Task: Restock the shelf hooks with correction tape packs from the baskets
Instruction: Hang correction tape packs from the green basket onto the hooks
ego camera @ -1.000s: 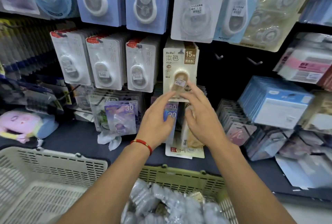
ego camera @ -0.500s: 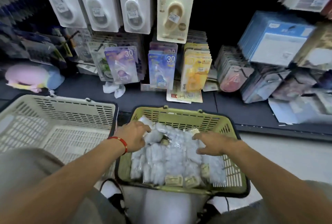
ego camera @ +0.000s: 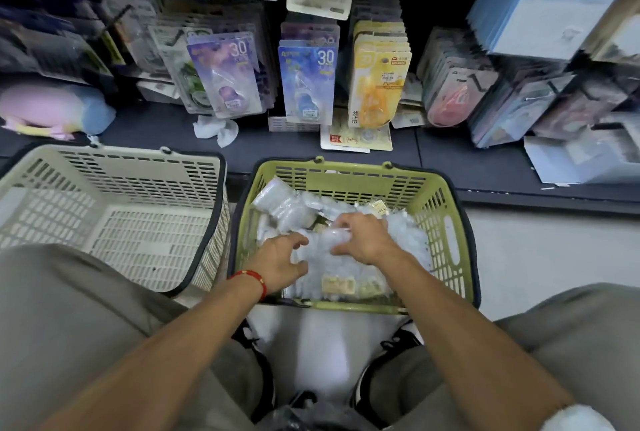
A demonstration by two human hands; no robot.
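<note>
Both your hands moved together in the slotted green plastic basket, left hand and right hand grasping one clear-wrapped correction tape pack.

A: Where are we looking from?
B: One head-worn view, high above the knees, tilted steeply down and forward, close over the green basket.
A: And ahead?
B: The shelf fills the top edge, near; the white basket sits lower left. Wide-angle bending at the edges.
</note>
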